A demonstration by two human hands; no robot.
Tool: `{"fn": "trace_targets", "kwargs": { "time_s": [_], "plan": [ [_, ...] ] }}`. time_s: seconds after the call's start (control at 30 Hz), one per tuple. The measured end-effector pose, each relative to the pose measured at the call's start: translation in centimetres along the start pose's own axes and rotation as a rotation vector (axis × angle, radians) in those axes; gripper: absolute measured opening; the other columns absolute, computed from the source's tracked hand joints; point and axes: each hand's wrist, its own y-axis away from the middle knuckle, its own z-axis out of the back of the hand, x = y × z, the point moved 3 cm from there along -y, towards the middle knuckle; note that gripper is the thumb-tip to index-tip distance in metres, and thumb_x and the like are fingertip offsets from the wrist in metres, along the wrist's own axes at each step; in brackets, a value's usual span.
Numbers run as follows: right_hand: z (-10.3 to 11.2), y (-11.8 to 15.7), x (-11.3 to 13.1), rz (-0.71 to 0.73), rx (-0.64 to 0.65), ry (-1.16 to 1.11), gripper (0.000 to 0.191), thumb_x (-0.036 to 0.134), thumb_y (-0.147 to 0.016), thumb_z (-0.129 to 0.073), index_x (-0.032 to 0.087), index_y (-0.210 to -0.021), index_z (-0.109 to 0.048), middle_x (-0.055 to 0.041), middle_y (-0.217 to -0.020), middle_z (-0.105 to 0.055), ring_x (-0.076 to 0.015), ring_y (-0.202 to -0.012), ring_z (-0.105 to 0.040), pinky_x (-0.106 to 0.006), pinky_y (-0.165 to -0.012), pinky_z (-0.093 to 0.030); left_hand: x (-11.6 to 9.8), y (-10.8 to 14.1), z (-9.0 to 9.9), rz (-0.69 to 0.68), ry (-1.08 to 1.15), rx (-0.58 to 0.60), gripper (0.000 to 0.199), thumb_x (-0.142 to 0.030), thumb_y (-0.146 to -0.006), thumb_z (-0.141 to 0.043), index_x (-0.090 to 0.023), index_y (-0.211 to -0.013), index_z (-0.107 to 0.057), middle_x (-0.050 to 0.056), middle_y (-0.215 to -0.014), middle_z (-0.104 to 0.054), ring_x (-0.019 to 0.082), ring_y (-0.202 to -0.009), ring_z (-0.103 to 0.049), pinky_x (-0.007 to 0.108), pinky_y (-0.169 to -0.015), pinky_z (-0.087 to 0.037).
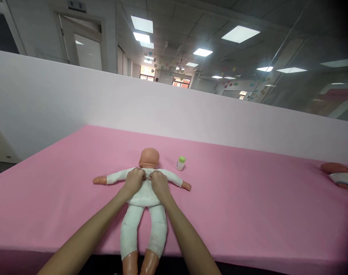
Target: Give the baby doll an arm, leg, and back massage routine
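Observation:
A baby doll (147,194) with a white cloth body and bare plastic head lies stretched out on the pink surface, its head pointing away from me. No face shows, only the smooth round head and a creased neck. Both its arms are spread sideways. My left hand (135,179) is closed on the cloth of the upper torso, just below the neck. Close beside it, my right hand (159,181) is also closed there, fingers curled inward. The cloth between them looks bunched. My fingertips are mostly hidden. A small white bottle with a green cap (181,163) stands right of the doll's head.
The pink-covered table (248,206) ends at a front edge below, and the doll's lower legs reach past it. A white low wall (191,114) runs along the back, with glass above. Another doll (342,177) lies at the far right, partly cut off.

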Motion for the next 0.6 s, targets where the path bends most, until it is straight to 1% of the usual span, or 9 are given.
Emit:
{"fn": "trace_targets", "kwargs": {
  "time_s": [0.1,0.17,0.23,0.27,0.37,0.5,0.6],
  "plan": [
    [1.4,1.1,0.0,0.037,-0.017,-0.041,0.027,0.018,-0.105,-0.057,0.017,-0.082,-0.072,-0.0076,-0.090,-0.075,-0.0192,-0.080,-0.065,-0.028,-0.071,-0.041,-0.1,1.2,1.7,-0.019,0.016,0.009,0.027,-0.017,-0.095,-0.054,-0.020,-0.069,-0.059,0.009,-0.081,-0.069,0.024,-0.077,-0.064,0.035,-0.073,-0.043],
    [2.4,2.1,0.1,0.070,-0.030,-0.069,0.026,0.018,-0.104,-0.059,0.017,-0.080,-0.071,-0.0068,-0.092,-0.074,-0.0186,-0.082,-0.064,-0.028,-0.073,-0.042,-0.3,2.3,2.9,-0.064,0.030,0.005,0.027,-0.020,-0.096,-0.056,-0.022,-0.069,-0.059,0.007,-0.081,-0.069,0.023,-0.080,-0.064,0.034,-0.074,-0.043],
    [2.8,3.0,0.3,0.100,-0.031,-0.087,0.024,0.016,-0.102,-0.060,0.018,-0.080,-0.070,-0.0069,-0.095,-0.073,-0.0191,-0.085,-0.064,-0.028,-0.074,-0.043,-0.5,3.2,3.6,-0.108,0.029,0.012,0.025,-0.018,-0.094,-0.058,-0.023,-0.069,-0.059,0.007,-0.085,-0.070,0.024,-0.084,-0.064,0.034,-0.076,-0.044],
    [2.7,3.3,0.4,0.109,-0.024,-0.087,0.024,0.015,-0.102,-0.061,0.018,-0.080,-0.070,-0.0072,-0.096,-0.073,-0.0195,-0.086,-0.064,-0.028,-0.073,-0.043,-0.6,3.6,3.6,-0.118,0.021,0.024,0.025,-0.017,-0.093,-0.058,-0.023,-0.069,-0.059,0.008,-0.087,-0.070,0.024,-0.085,-0.064,0.034,-0.076,-0.044],
    [1.7,3.7,0.7,0.085,0.012,-0.046,0.026,0.011,-0.101,-0.060,0.017,-0.077,-0.069,-0.0082,-0.099,-0.072,-0.0203,-0.089,-0.063,-0.028,-0.071,-0.043,-0.6,3.8,2.7,-0.078,-0.013,0.065,0.028,-0.013,-0.092,-0.056,-0.023,-0.066,-0.058,0.008,-0.082,-0.069,0.023,-0.078,-0.064,0.035,-0.069,-0.042],
    [0.3,3.0,0.8,0.014,0.031,-0.015,0.031,0.009,-0.101,-0.055,0.016,-0.075,-0.069,-0.0090,-0.091,-0.071,-0.0207,-0.083,-0.062,-0.030,-0.071,-0.042,0.0,3.1,0.9,-0.021,-0.045,0.039,0.027,-0.010,-0.090,-0.055,-0.022,-0.066,-0.059,0.006,-0.074,-0.067,0.021,-0.070,-0.061,0.036,-0.063,-0.036],
    [0.1,2.5,0.7,-0.005,0.020,-0.039,0.029,0.008,-0.101,-0.053,0.015,-0.079,-0.072,-0.0098,-0.090,-0.072,-0.0208,-0.082,-0.062,-0.030,-0.072,-0.043,0.3,2.8,0.4,-0.009,-0.039,0.023,0.023,-0.010,-0.088,-0.055,-0.021,-0.070,-0.062,0.005,-0.075,-0.069,0.021,-0.071,-0.061,0.035,-0.063,-0.034]
  ]
}}
